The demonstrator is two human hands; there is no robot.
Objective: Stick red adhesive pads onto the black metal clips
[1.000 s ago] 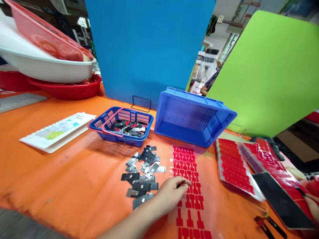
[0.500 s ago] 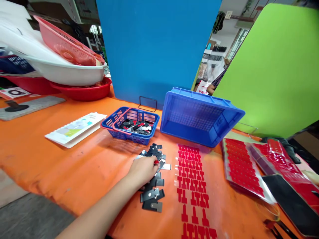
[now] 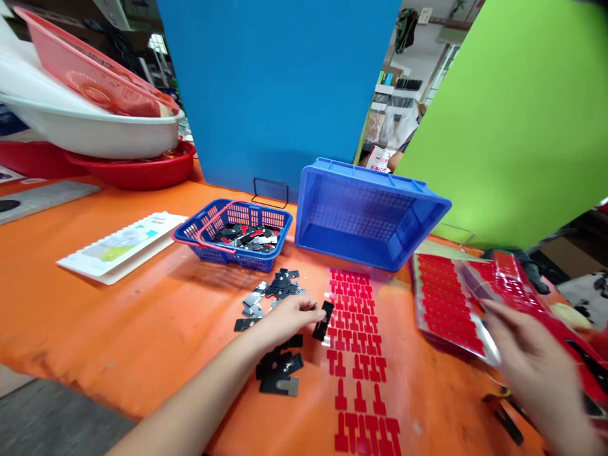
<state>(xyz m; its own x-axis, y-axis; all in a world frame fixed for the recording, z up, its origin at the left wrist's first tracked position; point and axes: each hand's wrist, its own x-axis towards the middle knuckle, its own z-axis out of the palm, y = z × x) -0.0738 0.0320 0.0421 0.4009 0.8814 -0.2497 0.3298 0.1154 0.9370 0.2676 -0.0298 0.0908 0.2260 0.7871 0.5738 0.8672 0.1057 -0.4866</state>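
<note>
From the head camera, your left hand (image 3: 285, 316) pinches a small black metal piece (image 3: 323, 320) between thumb and fingertips, holding it at the left edge of the clear sheet of red T-shaped stickers (image 3: 356, 335). The loose pile of black and silver pieces (image 3: 273, 329) lies under and around that hand, spreading from 11 o'clock to 6 o'clock of it. At 12 o'clock of the pile sits the small blue basket (image 3: 232, 234), with more pieces in it; the big blue crate (image 3: 370, 212) stands tilted at 1 o'clock. Your right hand (image 3: 536, 364) is blurred at 3 o'clock, fingers spread apart, lying over the near edge of the stack of red sticker sheets (image 3: 446, 304); whether it grips anything I cannot tell.
</note>
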